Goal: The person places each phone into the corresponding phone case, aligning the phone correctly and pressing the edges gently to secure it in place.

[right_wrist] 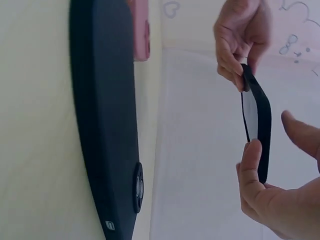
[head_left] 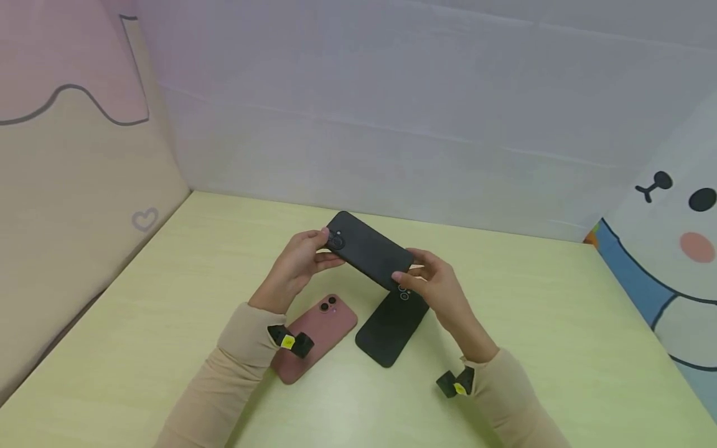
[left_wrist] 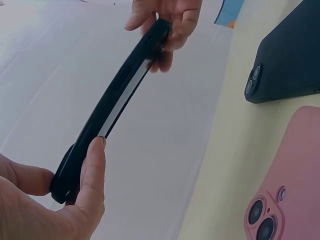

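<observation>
A smartphone in a black case is held tilted above the table, its camera end to the left. My left hand pinches that end between thumb and fingers. At the other end my right hand has its fingers curled against the phone's underside and edge. In the right wrist view the right thumb stands off from the held phone. A bright strip of its screen side shows in the left wrist view. Beneath lie a second phone in a black case and a pink phone, both back up.
The pale yellow table reaches to a whitish back wall. A printed panel with a cartoon face stands at the right, and a cream and pink panel at the left. Dark cameras sit on both wrists.
</observation>
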Available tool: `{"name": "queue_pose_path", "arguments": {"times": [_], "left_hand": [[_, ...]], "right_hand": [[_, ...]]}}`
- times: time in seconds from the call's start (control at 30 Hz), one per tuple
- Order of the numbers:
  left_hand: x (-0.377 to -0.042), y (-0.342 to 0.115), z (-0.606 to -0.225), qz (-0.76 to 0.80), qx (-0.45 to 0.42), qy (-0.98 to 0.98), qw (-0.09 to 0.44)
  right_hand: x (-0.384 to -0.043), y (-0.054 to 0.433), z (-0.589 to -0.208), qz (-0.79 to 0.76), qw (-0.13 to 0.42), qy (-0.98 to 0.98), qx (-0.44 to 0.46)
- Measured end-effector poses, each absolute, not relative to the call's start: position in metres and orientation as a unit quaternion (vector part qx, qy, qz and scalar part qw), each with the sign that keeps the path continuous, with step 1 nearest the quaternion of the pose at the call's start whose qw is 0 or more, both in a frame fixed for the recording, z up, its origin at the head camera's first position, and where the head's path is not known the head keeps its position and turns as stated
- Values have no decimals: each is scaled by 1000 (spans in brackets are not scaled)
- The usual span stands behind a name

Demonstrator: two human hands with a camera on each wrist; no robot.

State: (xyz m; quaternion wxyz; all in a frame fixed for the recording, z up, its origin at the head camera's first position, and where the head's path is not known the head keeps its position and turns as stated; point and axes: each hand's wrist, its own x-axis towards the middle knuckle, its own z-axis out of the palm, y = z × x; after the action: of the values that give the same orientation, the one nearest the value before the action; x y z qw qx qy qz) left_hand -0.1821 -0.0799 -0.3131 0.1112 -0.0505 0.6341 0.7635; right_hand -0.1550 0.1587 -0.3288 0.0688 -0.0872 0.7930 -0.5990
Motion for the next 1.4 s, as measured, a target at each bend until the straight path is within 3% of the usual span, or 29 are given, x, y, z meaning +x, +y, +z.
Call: {"name": "queue_pose_path", "arguments": {"times": [0.13, 0.47, 1.4], "left_hand": [[-182, -81, -313, 772, -69, 623, 111], [-181, -90, -314, 761, -64, 636, 110], [-194, -111, -347, 516, -62, 844, 134]], "right_hand": [[-157, 151, -327, -540, 59, 833, -103], [-172, 138, -326, -394, -38, 899, -188], [-204, 131, -347, -264, 40, 927, -263]]}}
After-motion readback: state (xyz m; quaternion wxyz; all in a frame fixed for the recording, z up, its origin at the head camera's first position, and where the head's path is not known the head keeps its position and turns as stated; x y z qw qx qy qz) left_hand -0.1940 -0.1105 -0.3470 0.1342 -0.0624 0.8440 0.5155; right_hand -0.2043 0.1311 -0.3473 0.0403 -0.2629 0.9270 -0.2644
